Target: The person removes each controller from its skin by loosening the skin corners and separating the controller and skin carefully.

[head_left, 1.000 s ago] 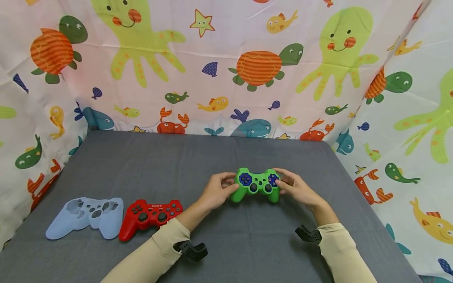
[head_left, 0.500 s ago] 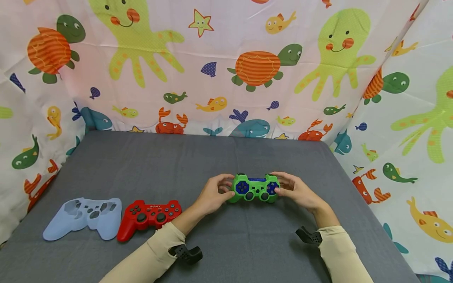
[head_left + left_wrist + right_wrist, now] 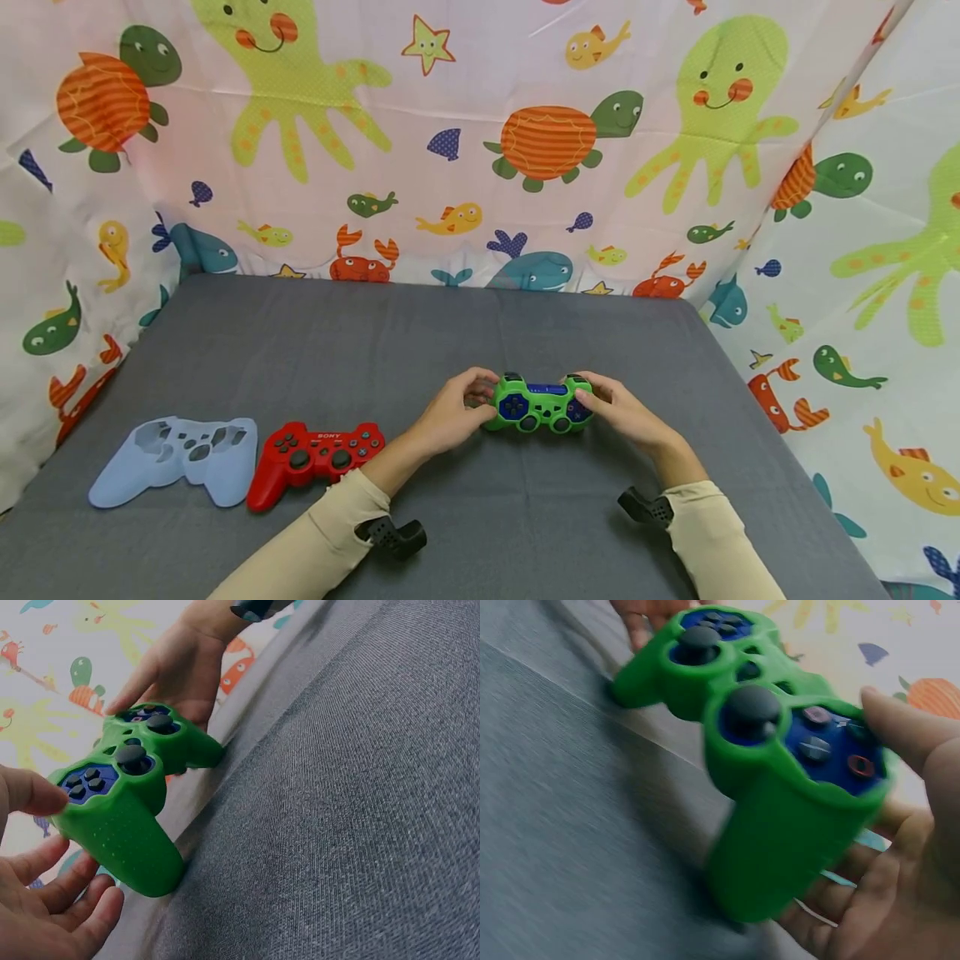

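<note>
On the grey fabric-covered surface (image 3: pixel 300 350), we hold the blue game controller in its green silicone sleeve (image 3: pixel 538 402) well right of the red plastic controller (image 3: pixel 315 454) and pale blue empty sleeve (image 3: pixel 176 458). Our left hand (image 3: pixel 450 412) and right hand (image 3: pixel 622 408) curl round its handles, thumbs on top. We judge it light and rigid under a soft, grippy skin, best taken by both handles.

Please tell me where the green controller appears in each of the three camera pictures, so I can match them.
Head: the green controller sits right of centre on the grey mat, held between both hands.
Left wrist: green controller at left, the left hand at its near grip.
Right wrist: green controller fills the centre, the right hand gripping it.
Shared landmark: its blue face with dark thumbsticks.
</note>
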Available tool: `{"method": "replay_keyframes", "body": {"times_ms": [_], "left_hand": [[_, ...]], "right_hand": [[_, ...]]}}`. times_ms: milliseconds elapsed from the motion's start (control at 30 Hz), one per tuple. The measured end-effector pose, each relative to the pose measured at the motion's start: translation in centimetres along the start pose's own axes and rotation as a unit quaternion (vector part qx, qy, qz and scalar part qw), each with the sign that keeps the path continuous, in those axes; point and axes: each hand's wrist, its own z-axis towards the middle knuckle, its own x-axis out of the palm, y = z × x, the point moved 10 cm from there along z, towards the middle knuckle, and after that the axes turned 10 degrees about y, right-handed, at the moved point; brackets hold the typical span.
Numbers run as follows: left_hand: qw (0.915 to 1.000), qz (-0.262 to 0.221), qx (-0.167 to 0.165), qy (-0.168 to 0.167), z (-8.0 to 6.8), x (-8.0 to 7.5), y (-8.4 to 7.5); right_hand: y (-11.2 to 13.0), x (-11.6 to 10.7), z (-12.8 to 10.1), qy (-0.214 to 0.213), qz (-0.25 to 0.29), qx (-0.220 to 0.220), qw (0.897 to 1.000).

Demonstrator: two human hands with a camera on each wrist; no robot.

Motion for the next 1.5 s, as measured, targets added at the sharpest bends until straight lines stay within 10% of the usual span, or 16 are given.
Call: {"method": "replay_keyframes", "body": {"times_ms": [333, 800, 1500], "left_hand": [[0.9923, -0.095, 0.024, 0.076, 0.4, 2.3, -0.6], [0.9694, -0.064, 0.080, 0.223, -0.1, 5.2, -2.1], [0.9779, 0.028, 0.044, 0.203, -0.3, 3.9, -1.7]], "right_hand": [[-0.6, 1.0, 0.2, 0.033, 0.054, -0.035, 0.997], [0.6, 2.5, -0.4, 0.174, 0.107, -0.145, 0.968], [2.1, 3.5, -0.4, 0.187, 0.061, -0.109, 0.974]]}}
